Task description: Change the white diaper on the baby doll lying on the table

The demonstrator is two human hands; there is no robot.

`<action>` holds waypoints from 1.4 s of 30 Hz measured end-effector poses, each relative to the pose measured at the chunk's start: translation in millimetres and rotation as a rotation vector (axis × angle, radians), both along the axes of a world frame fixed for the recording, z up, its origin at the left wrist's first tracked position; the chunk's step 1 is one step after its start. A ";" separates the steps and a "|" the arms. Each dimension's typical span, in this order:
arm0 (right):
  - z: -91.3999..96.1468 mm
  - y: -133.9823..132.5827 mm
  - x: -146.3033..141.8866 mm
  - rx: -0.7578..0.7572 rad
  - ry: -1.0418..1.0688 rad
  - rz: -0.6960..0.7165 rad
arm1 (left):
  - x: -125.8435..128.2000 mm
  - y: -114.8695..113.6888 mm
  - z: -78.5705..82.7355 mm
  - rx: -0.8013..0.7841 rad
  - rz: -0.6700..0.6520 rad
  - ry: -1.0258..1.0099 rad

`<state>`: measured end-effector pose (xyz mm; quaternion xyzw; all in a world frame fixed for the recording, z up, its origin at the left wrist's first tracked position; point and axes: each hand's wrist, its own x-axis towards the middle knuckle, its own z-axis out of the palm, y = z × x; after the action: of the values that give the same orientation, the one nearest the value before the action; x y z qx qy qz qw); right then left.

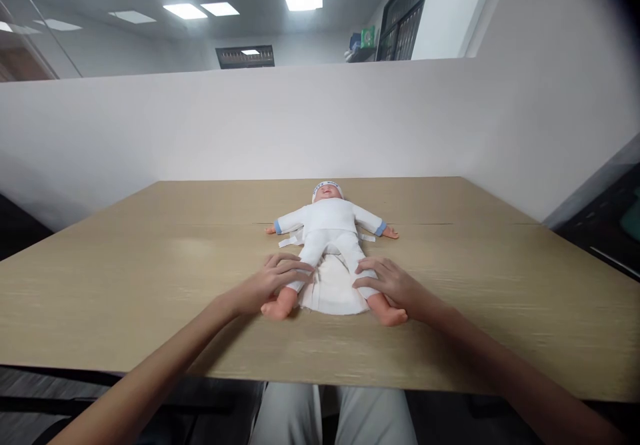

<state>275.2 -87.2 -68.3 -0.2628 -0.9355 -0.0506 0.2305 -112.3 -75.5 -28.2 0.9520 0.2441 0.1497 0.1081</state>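
A baby doll (330, 215) in white clothes with blue cuffs and a white headband lies on its back, head away from me, arms spread. Beneath its hips and between its parted legs an opened white diaper (336, 292) is spread out, its tabs sticking out at both sides of the waist. My left hand (277, 277) rests on the doll's lower leg at the left, fingers apart over the trouser leg. Over the other lower leg lies my right hand (390, 282), its fingers likewise spread. The doll's bare feet stick out below both hands.
The doll lies on a wide wooden table (150, 265) with a seam running across it. A white wall (300, 125) stands behind the table and along the right. Dark objects (610, 212) stand beyond the right edge. My legs are under the front edge.
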 end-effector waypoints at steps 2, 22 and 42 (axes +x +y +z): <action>-1.8 -0.6 0.2 -0.024 -0.032 -0.007 | 2.7 -1.8 0.0 0.004 -0.001 0.018; 24.8 -59.0 -46.2 -0.129 -0.041 -0.350 | 64.1 -44.0 3.5 0.183 0.380 0.174; 42.9 147.4 -49.2 -0.741 0.598 -0.348 | 80.0 135.0 17.6 -0.722 0.531 -0.786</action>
<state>226.1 60.2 -25.4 -0.4819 -0.7260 0.3247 0.3678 -32.2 59.5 -10.7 0.6346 0.4509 0.4202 0.4663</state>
